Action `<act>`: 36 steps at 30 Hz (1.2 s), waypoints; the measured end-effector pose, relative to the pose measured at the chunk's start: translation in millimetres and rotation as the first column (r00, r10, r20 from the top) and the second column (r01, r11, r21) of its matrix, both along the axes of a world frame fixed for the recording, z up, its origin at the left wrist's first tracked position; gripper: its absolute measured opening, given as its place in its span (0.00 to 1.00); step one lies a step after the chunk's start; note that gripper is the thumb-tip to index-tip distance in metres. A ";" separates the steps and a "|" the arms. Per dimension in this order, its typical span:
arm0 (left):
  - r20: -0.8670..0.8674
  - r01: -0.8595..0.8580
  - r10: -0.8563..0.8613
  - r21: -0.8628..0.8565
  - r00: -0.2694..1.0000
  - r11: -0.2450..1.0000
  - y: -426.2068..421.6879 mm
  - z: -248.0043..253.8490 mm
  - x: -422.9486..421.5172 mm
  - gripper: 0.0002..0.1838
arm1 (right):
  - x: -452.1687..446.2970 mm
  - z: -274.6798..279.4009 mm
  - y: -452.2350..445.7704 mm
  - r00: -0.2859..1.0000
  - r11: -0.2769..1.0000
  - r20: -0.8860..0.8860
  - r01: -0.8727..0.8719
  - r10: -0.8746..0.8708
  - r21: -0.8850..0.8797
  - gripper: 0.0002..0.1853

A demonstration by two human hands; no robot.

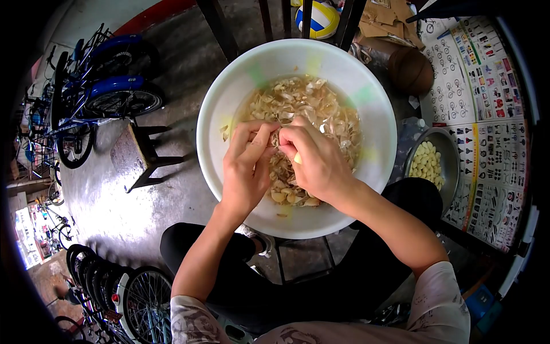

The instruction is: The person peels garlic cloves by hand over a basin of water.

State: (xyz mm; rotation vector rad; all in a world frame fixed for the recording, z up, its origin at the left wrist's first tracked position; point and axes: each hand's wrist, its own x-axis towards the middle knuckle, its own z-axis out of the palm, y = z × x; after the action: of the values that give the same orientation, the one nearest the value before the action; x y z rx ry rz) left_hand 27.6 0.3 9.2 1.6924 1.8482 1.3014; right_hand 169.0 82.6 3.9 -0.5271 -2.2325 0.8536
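Note:
A large white basin [217,114] holds water with floating garlic skins [338,123] and some garlic cloves [285,196] near its lower side. My left hand [249,160] and my right hand [312,157] meet above the middle of the basin, fingers pinched together. Between the fingertips is a small piece of garlic, mostly hidden by them. A pale peeled clove [298,158] shows against the palm side of my right hand. To the right, a metal bowl [454,166] contains many peeled cloves [425,162].
A wooden stool [129,155] and bicycles [117,97] are at the left, with wheels [148,304] at the lower left. A volleyball [318,20], a basketball [411,70] and cardboard [389,23] lie beyond the basin. Printed sheets [487,143] are at the right.

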 end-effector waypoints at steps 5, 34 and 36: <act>0.211 0.116 -0.092 -0.104 0.973 0.988 0.5 4.4 -6.2 0.17 | 2.6 4.5 8.2 0.999 0.999 -0.007 -0.044 0.043 -0.023 0.11; 0.975 0.354 0.055 -0.130 0.216 0.926 -10.7 -4.7 -9.7 0.20 | 9.1 15.8 20.1 0.995 0.995 0.007 -0.104 0.104 0.000 0.07; 0.976 0.359 0.028 -0.106 0.215 0.927 -10.3 -5.7 -9.7 0.20 | 11.9 15.8 18.5 0.992 0.992 0.046 -0.116 0.117 -0.040 0.07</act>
State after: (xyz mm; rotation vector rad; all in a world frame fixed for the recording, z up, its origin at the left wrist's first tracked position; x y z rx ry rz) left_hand 17.9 -10.0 3.5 0.4889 0.9112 1.3439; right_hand 180.9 101.1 19.7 -0.4422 -2.3136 0.9529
